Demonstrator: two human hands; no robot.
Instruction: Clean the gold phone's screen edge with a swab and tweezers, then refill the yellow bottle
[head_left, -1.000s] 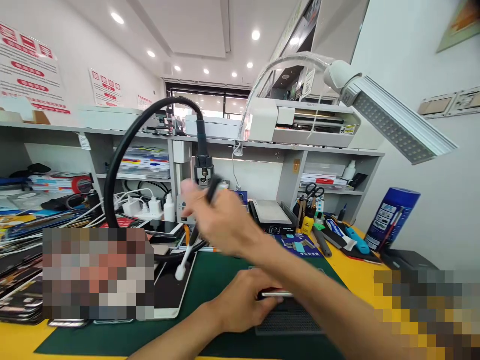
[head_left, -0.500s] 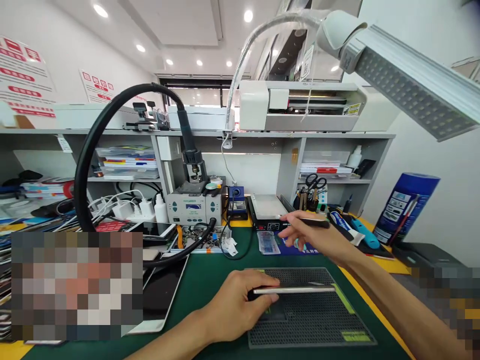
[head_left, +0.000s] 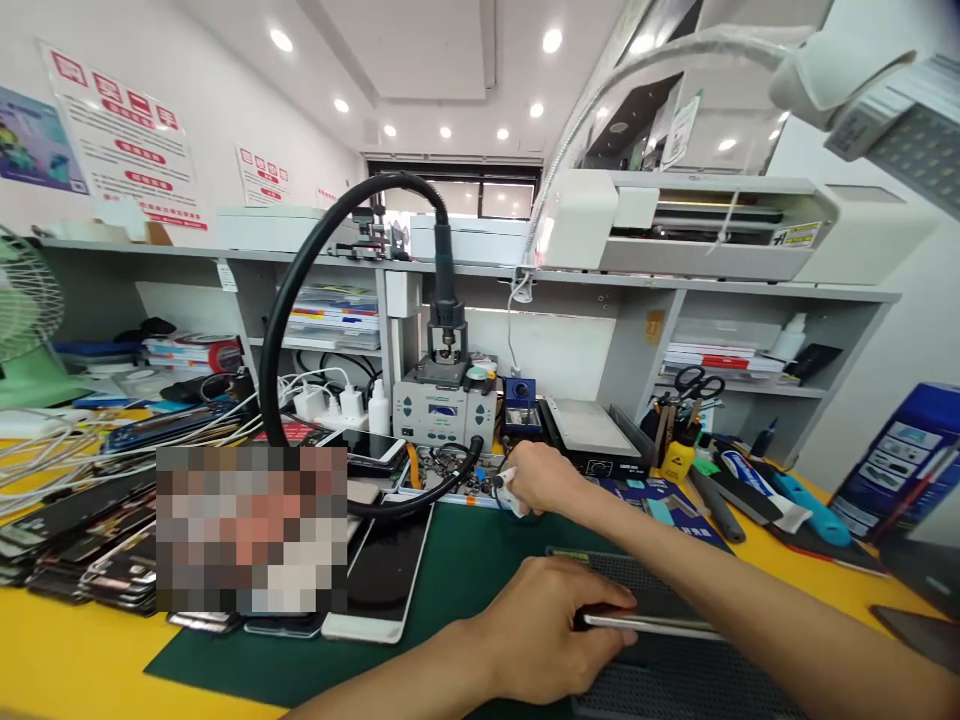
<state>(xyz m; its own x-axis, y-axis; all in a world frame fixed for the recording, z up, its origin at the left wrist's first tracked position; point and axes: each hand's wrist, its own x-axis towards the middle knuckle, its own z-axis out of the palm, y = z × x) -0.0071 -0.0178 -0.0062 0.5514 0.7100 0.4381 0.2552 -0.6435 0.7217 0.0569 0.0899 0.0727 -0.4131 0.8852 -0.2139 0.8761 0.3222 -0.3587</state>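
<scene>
My left hand (head_left: pixel 551 630) grips a thin flat device (head_left: pixel 652 624), seen nearly edge-on, with a silver rim; it looks like a phone. It is held above a dark ribbed mat (head_left: pixel 675 672). Farther forward, my right hand (head_left: pixel 544 480) has its fingers curled together at a crumpled white tissue (head_left: pixel 513 498), beside the tray of small parts (head_left: pixel 446 475). The fingertips are partly hidden, and the black pen-like tool cannot be made out in the hand. My right forearm crosses over the far end of the device.
A thick black hose (head_left: pixel 274 330) arches from the rework station (head_left: pixel 442 410). White-framed tablets (head_left: pixel 382 580) and stacked phone parts (head_left: pixel 67 530) lie left. A heating plate (head_left: pixel 592 430), scissors (head_left: pixel 699 382), a yellow bottle (head_left: pixel 678 452) and a blue can (head_left: pixel 900 470) stand right.
My right hand has moved left from in front of the heating plate to the tissue, its fingers closing. The view has turned left. My left hand still holds the device.
</scene>
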